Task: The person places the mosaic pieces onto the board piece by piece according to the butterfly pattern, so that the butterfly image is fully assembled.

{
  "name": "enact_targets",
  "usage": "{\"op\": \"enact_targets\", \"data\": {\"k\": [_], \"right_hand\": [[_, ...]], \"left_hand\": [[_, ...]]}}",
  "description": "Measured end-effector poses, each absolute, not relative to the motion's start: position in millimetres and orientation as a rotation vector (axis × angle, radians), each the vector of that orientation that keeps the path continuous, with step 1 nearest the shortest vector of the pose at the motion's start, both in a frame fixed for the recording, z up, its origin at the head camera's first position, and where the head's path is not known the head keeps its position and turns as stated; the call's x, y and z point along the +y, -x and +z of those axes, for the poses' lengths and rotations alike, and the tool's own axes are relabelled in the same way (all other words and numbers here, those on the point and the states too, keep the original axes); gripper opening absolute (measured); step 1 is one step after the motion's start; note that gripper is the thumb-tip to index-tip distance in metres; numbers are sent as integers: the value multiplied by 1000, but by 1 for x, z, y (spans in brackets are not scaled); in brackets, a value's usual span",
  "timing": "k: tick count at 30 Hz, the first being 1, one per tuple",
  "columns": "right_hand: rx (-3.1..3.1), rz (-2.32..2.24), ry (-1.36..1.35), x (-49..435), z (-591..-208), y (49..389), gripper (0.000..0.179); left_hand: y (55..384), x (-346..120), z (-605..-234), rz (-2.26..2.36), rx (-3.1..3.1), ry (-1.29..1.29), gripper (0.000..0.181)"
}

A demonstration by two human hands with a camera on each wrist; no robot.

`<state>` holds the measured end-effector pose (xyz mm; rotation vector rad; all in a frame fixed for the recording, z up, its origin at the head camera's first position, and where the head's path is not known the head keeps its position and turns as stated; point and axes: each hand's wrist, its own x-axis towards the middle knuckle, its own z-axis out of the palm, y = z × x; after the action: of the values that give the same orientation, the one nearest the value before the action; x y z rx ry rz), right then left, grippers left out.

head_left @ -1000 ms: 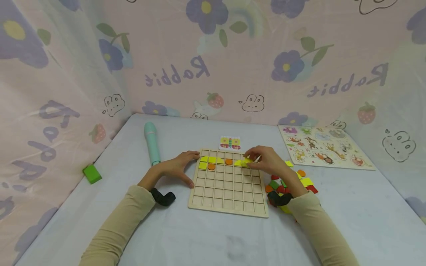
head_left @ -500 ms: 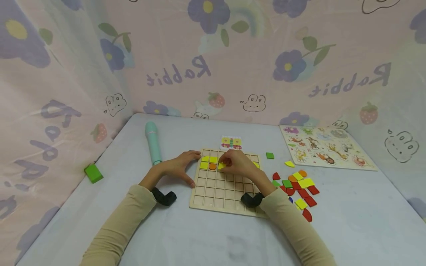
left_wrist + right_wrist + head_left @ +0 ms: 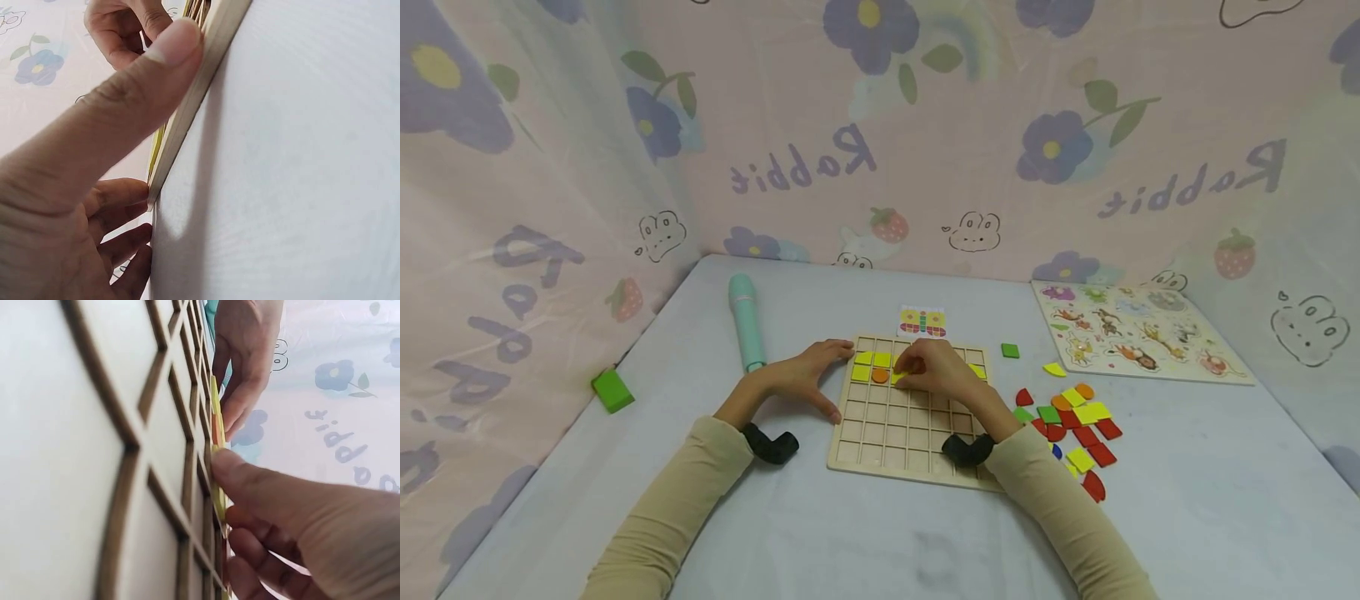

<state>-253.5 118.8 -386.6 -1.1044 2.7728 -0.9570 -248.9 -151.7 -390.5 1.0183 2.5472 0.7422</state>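
Observation:
A wooden grid board [image 3: 880, 454] lies flat in the middle of the table. My left hand [image 3: 801, 375] rests along its left edge, thumb and fingers spread; in the left wrist view the thumb [image 3: 178, 44] touches the board's side. Over the upper rows, my right hand [image 3: 938, 367] pinches a yellow tile [image 3: 897, 378], whose exact shape is mostly hidden by the fingers. Left of it sit an orange round tile [image 3: 880, 376] and a yellow square tile [image 3: 861, 372], with more yellow tiles [image 3: 872, 359] in the row above. Another yellow tile [image 3: 977, 372] shows beyond the right hand.
Loose red, yellow, green and orange tiles [image 3: 1086, 435] are scattered right of the board. Behind it lies a butterfly pattern card [image 3: 922, 322]. An animal puzzle board [image 3: 1138, 333] is at the back right. A mint microphone-shaped object [image 3: 746, 321] and a green block [image 3: 613, 391] lie left.
My right hand has moved left from the board's upper right to the second row, where it now holds a yellow tile. My left hand has stayed at the board's edge.

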Motion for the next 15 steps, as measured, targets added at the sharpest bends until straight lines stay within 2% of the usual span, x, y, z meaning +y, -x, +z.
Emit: {"op": "enact_targets", "data": {"k": [9,15], "right_hand": [[2789,-953,1125,124,-383,252,11],[2880,-983,1081,158,-372,258,12]], "left_hand": [[250,-151,-393,724,2551,-1024,102],[249,-151,-392,721,2556,-1022,101]]}}
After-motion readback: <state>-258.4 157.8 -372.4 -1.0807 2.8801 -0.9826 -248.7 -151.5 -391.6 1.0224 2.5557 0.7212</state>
